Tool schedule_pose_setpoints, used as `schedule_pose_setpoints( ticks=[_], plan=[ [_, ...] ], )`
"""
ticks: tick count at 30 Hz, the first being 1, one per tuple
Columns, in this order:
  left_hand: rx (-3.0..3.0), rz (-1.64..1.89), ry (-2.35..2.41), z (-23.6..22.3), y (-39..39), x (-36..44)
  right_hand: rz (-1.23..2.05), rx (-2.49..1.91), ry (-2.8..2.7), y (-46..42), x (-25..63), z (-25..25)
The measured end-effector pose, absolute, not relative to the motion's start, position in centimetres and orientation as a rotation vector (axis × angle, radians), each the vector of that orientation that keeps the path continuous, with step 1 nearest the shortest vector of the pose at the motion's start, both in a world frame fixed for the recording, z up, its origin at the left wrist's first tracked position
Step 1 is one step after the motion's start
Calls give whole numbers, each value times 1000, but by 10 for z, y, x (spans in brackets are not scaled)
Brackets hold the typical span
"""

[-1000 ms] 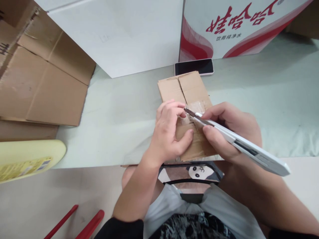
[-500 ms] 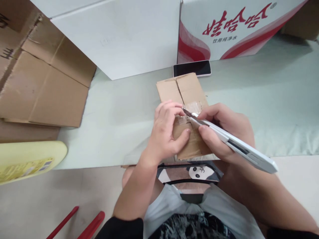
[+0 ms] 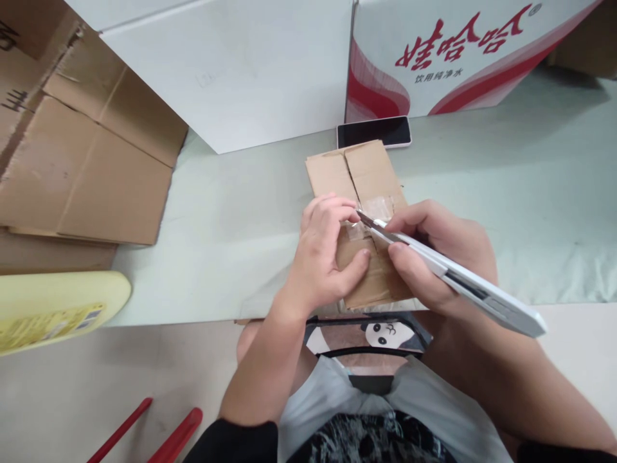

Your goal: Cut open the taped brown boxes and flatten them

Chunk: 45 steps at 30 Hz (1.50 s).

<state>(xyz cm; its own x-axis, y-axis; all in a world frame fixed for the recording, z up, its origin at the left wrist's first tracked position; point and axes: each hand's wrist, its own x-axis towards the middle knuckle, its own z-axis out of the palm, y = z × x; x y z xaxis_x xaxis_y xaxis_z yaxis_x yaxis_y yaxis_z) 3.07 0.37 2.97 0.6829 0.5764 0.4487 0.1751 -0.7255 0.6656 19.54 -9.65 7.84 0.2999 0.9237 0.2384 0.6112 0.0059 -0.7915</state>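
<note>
A small flat brown cardboard box [image 3: 373,170] lies on the table, with clear tape [image 3: 378,207] across its centre seam. My left hand [image 3: 322,251] holds it down from the left, thumb and curled fingers pressing on its top. In my right hand [image 3: 443,251] is a white utility knife [image 3: 463,278], pinched between thumb and fingers near the front. Its dark blade is out, slanting up and left over the tape. The blade tip is very close to my left fingertips; whether it touches them or the tape I cannot tell.
A black-screened phone [image 3: 373,132] lies behind the small box, against a large white carton [image 3: 231,77] and a red-and-white carton [image 3: 453,58]. Brown cartons [image 3: 110,154] and a yellow bottle [image 3: 58,308] are at left. The table's front edge runs just below my hands.
The whole view has shifted very slightly. Both hands, the knife and the small box keep nearly the same positions relative to each other.
</note>
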Motion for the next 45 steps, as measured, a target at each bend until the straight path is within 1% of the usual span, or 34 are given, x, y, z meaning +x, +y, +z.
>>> schedule_pose_setpoints(
  ticks=[45],
  plan=[
    [2307, 922, 550, 26, 5, 31, 372, -1676, -1430, -98, 196, 74]
  ],
)
